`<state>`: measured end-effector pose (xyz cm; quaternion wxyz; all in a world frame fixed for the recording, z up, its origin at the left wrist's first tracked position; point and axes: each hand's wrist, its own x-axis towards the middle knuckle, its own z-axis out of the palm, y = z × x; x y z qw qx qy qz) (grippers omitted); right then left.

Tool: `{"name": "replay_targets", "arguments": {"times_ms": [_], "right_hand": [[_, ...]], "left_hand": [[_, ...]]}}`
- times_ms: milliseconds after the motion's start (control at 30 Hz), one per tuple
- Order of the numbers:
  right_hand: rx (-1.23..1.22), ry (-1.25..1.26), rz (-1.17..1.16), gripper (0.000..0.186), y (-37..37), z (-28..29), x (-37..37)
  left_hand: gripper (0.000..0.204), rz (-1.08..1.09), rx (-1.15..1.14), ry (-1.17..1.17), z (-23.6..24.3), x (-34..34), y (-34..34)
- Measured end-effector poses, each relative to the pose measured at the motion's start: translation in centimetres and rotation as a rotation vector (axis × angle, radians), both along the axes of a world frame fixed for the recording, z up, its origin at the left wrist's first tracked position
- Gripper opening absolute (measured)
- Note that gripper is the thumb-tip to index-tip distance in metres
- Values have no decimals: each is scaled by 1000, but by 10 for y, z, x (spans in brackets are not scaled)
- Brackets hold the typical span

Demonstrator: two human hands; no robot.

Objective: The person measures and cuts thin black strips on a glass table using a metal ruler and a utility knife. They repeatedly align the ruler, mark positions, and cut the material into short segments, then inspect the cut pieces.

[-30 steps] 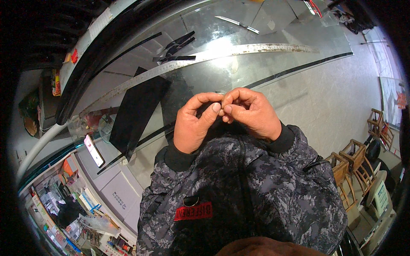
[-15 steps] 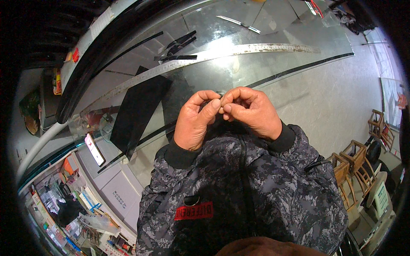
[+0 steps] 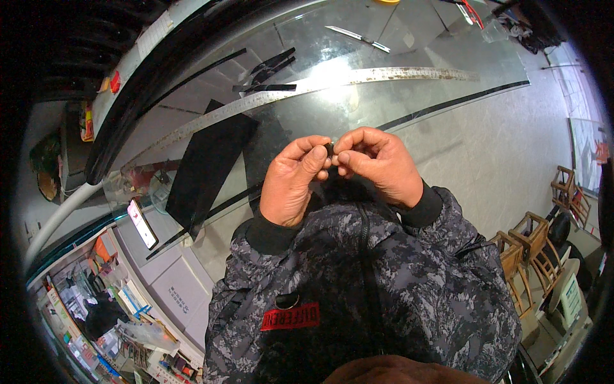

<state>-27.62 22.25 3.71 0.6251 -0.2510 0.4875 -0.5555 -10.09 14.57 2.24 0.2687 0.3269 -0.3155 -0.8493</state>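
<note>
My left hand (image 3: pixel 293 179) and my right hand (image 3: pixel 377 166) meet at their fingertips over the glass worktop, both pinching a small dark piece (image 3: pixel 329 149) that is too small to make out. Beyond them a long steel ruler (image 3: pixel 384 73) lies across the glass sheet (image 3: pixel 422 99). A wide black panel (image 3: pixel 198 166) is left of my hands, and several narrow black strips (image 3: pixel 268 67) lie past the ruler. Above the ruler lies a slim silver tool (image 3: pixel 357 38).
A phone (image 3: pixel 142 225) lies at the left, above a cluttered drawer (image 3: pixel 102 320). A black rail (image 3: pixel 118 115) and a white pipe (image 3: pixel 57 217) run along the left. Wooden chairs (image 3: pixel 531 237) stand at the right. A red-handled tool (image 3: pixel 471 13) lies at the back right.
Both hands stay together, with slight shifts of the fingers. The small dark piece between the fingertips shows more now than it did earlier.
</note>
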Motion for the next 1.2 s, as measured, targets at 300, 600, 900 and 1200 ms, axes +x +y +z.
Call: {"name": "replay_targets", "arguments": {"times_ms": [300, 600, 900, 1200], "right_hand": [[-11, 20, -30, 10, 0, -2, 0], [10, 42, 4, 11, 2, 0, 0], [-17, 14, 21, 11, 1, -2, 0], [-23, 31, 17, 10, 1, -4, 2]], "left_hand": [[22, -10, -172, -110, 9, -2, 1], [20, -15, -251, -159, 12, -3, 3], [21, -11, -297, -181, 13, -3, 4], [20, -18, -353, -218, 12, -2, 5]]}}
